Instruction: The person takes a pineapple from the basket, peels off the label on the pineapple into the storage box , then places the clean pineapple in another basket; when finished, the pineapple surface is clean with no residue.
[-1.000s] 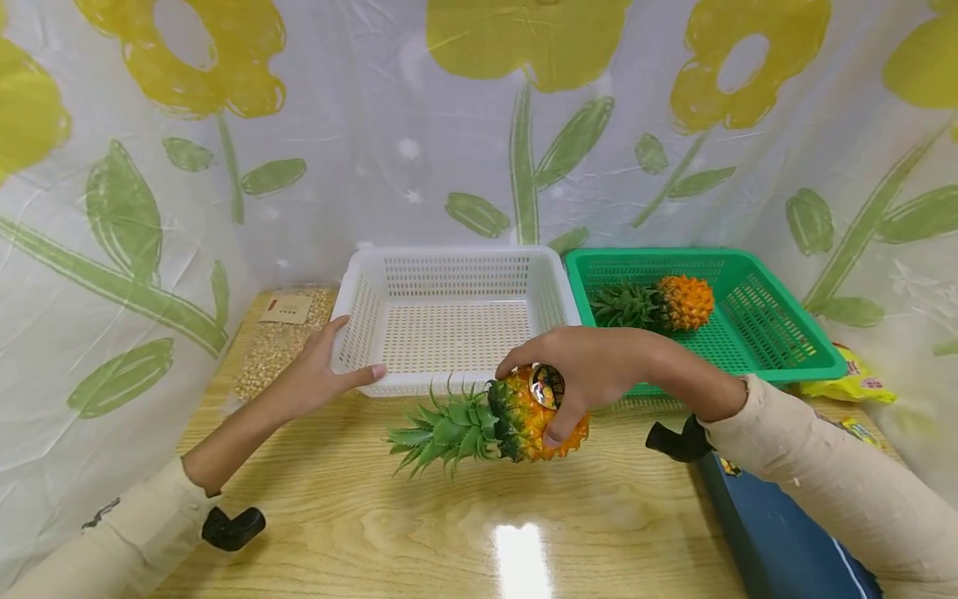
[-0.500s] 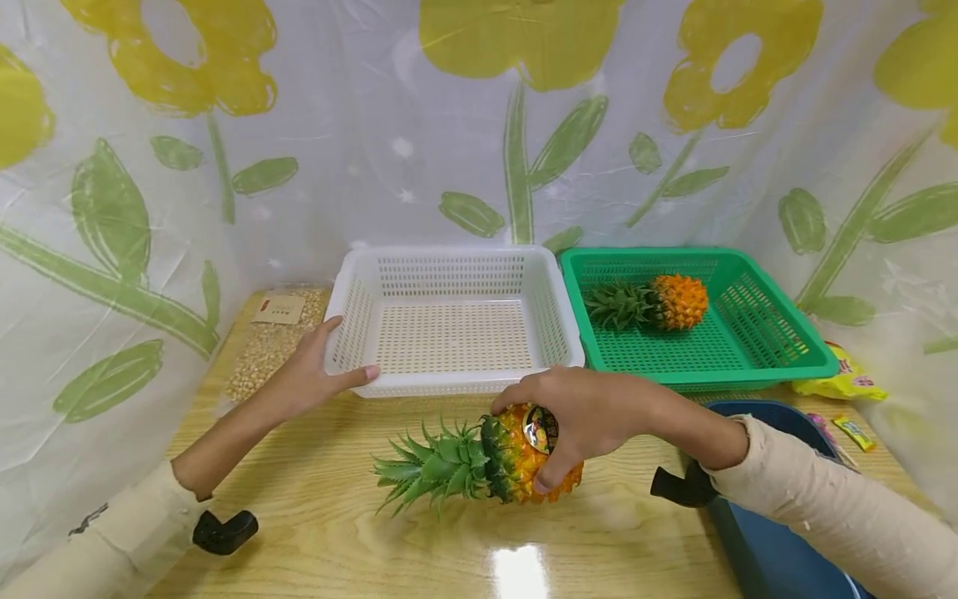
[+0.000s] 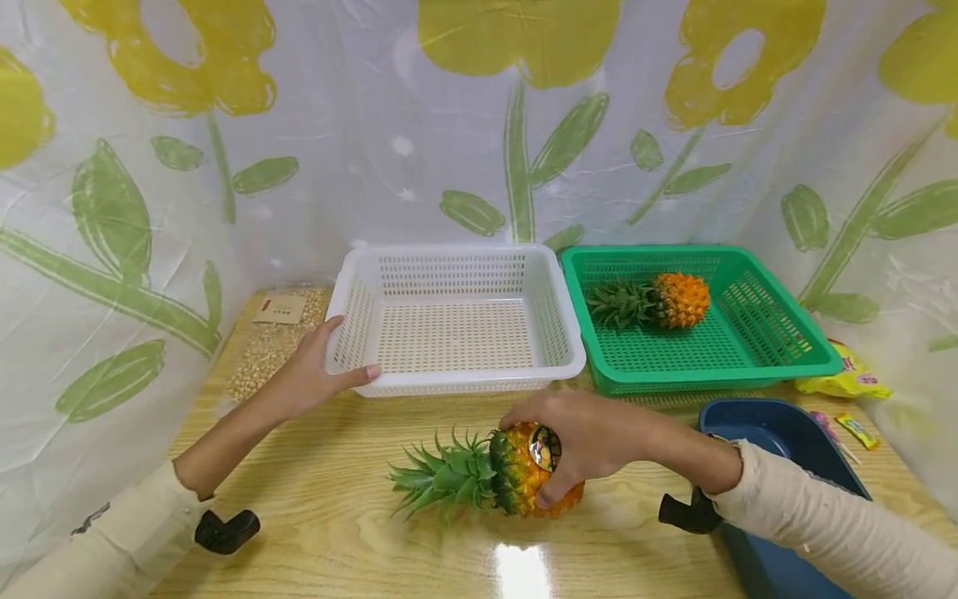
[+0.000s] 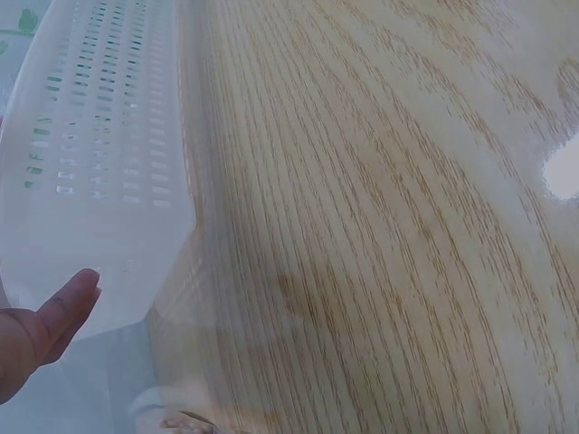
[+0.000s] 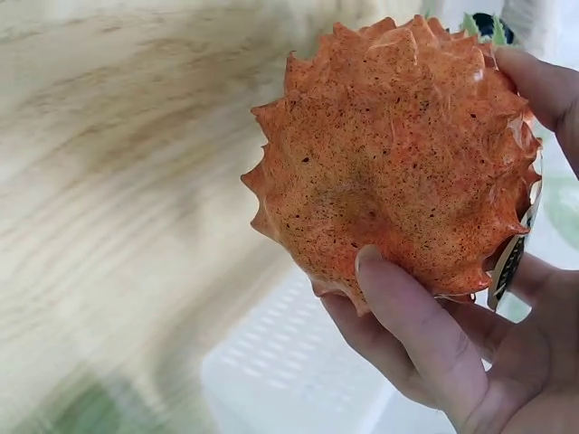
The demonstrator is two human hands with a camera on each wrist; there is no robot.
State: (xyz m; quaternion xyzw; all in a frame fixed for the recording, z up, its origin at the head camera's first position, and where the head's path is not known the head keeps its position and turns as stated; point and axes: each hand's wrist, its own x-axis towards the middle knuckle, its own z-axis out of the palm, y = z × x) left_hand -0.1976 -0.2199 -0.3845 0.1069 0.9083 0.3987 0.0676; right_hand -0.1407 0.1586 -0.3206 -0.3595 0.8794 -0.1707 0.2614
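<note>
My right hand (image 3: 584,445) grips a small pineapple (image 3: 516,466) round its orange-yellow body, low over the wooden table. Its spiky green crown points left, and a round dark sticker shows beside the fingers. In the right wrist view the pineapple's spiny orange base (image 5: 389,181) faces the camera, with fingers and thumb on its side and underside. My left hand (image 3: 314,378) rests spread against the near left corner of a white plastic basket (image 3: 456,383), thumb along the front rim. The left wrist view shows straight digits against the basket's corner; the other fingers are out of sight there.
A green basket (image 3: 718,374) with another pineapple (image 3: 683,299) in it stands right of the white one. A blue bin (image 3: 756,416) sits at the right, partly under the sleeve. Sweets (image 3: 856,431), a yellow packet (image 3: 846,378) and a bag of corn kernels (image 3: 273,349) lie at the sides.
The right hand has carried the pineapple down and toward the near side, away from the white basket's front rim. The left hand stays at the basket corner.
</note>
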